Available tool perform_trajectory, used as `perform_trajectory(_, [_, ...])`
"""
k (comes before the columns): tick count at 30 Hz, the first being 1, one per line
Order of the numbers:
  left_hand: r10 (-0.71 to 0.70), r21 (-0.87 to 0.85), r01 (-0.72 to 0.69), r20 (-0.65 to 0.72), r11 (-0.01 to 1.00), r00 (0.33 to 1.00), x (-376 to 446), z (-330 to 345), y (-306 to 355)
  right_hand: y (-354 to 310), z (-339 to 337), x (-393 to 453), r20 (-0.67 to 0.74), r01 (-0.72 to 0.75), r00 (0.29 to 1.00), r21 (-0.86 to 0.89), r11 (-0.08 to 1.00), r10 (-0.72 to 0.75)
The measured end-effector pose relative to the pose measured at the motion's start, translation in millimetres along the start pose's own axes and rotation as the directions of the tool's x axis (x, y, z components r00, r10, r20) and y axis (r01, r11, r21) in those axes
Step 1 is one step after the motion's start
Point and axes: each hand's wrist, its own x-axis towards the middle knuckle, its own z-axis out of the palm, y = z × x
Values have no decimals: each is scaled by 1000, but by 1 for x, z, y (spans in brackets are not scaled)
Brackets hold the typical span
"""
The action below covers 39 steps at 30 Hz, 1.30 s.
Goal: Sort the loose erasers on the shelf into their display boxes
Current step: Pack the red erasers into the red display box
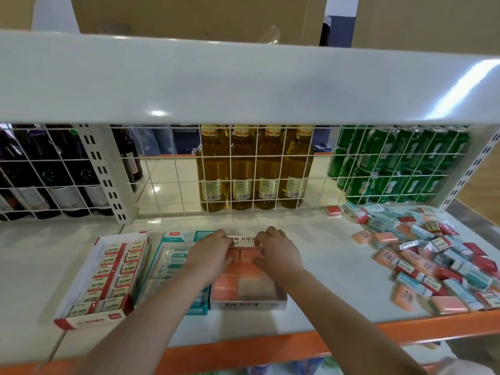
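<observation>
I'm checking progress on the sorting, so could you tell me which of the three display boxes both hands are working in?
The rightmost box, holding orange erasers; left hand and right hand are at its far end. The red box and teal box lie left.

White wire grid (173,169) standing at back, 4 yellow-liquid bottles (254,169) lining up behind it, green cans (400,163) stacking to the right, dark wine bottles (48,174) leaning left, upper shelf (243,85) overhanging, cardboard (200,17) sitting on top.

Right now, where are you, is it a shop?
Probably a shop: a retail shelf holds display boxes of erasers, with barcoded yellow bottles and green cans behind a wire grid.
</observation>
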Motion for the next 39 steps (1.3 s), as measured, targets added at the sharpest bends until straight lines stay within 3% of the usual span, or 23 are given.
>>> perform_trajectory(11, [-9,-103,8,-17,995,1000,6,-6,22,40,-19,-11,-71,-67,995,115,991,76])
perform_trajectory(30, [227,-176,-210,79,962,971,80,30,155,214,-77,-57,-60,-493,864,102,864,500])
perform_trajectory(39, [238,-193,-210,136,959,962,100,56,205,259,-76,-55,32,-412,910,-24,911,413])
